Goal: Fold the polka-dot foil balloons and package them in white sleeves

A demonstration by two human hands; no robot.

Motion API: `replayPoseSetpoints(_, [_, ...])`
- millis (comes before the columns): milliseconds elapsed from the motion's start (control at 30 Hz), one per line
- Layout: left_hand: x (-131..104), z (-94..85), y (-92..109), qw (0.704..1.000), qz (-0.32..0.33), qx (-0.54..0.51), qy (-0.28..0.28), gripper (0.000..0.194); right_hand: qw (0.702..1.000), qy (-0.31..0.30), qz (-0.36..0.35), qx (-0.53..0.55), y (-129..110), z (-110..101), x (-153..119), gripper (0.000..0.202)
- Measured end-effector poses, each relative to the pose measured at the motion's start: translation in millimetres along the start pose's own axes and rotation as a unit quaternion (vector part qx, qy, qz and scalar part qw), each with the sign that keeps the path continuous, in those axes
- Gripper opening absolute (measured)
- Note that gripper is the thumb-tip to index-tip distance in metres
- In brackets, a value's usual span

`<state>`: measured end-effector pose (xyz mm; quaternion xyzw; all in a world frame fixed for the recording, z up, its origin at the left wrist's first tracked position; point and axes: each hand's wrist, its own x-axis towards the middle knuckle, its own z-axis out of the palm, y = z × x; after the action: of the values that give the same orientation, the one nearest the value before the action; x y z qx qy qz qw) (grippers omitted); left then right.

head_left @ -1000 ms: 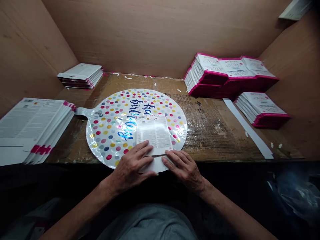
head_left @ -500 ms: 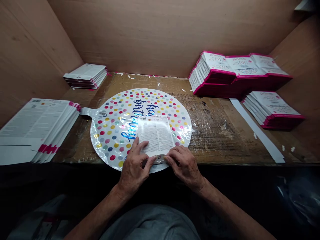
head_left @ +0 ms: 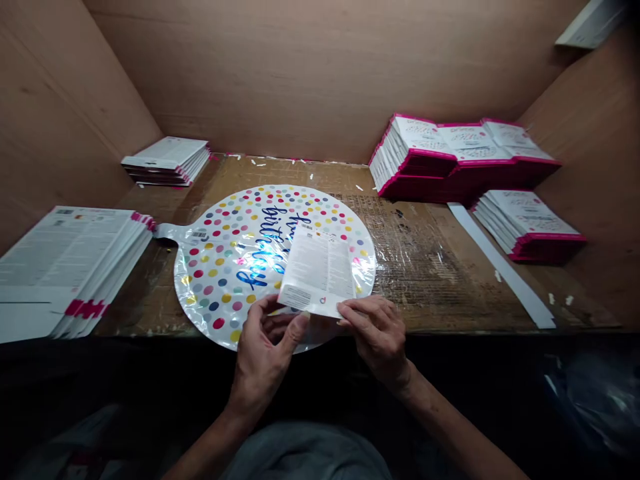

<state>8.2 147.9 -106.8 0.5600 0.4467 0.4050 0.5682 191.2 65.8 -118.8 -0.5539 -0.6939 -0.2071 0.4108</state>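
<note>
A flat foil balloon (head_left: 220, 267) with coloured dots and blue "happy birthday" lettering lies on the bench, its neck pointing left. Over its right part is a white printed packet (head_left: 320, 267), text side up and slightly turned, covering some of the lettering. My right hand (head_left: 380, 333) pinches the packet's lower right corner between thumb and fingers. At the lower left corner is my left hand (head_left: 267, 347), thumb apart from the half-curled fingers. Its fingertips are close to the packet's edge; whether they touch it is hard to tell.
Stacks of white packets (head_left: 65, 253) stand at the left, with a smaller stack (head_left: 170, 157) behind. Pink-edged packet stacks (head_left: 460, 150) fill the back right, and another stack (head_left: 530, 223) sits in front. A white strip (head_left: 500, 267) lies on the cardboard-covered bench (head_left: 420, 267). Wooden panels surround it.
The packet has turned and its near end now shows a barcode and a logo. My left hand has let go of the near edge and drawn left; my right hand keeps its pinch.
</note>
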Motion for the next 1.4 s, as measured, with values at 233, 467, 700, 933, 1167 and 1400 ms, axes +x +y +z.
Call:
replayPoseSetpoints(233, [35.1, -0.5, 14.3, 0.959, -0.12, -0.257, -0.025, 0.049, 0.994, -0.111, -0.003, -0.015, -8.8, 47.8, 54.3, 0.016])
replayPoseSetpoints(467, [48.7, -13.5, 8.4, 0.946, -0.111, -0.303, 0.039, 0.045, 0.939, -0.333, -0.015, -0.081, -25.0, 78.9, 110.3, 0.011])
replayPoseSetpoints(700, [63.4, -43.5, 5.9, 0.96, -0.079, -0.253, 0.086, 0.052, 0.946, -0.281, 0.088, 0.137, -19.7, 107.9, 117.7, 0.018])
replayPoseSetpoints(933, [122.8, -89.1, 10.1, 0.963, -0.049, -0.233, 0.128, 0.037, 0.864, -0.361, 0.047, 0.348, -39.1, 81.9, 86.2, 0.01])
replayPoseSetpoints(1167, [269.5, -157.4, 74.4, 0.955, 0.001, -0.2, 0.217, 0.007, 0.92, -0.266, 0.165, 0.237, 23.7, 67.2, 77.3, 0.021])
replayPoseSetpoints(1400, [301.7, -176.2, 72.7, 0.963, 0.039, -0.038, 0.265, 0.018, 0.911, -0.203, 0.305, -0.19, 156.0, 65.9, 94.3, 0.052])
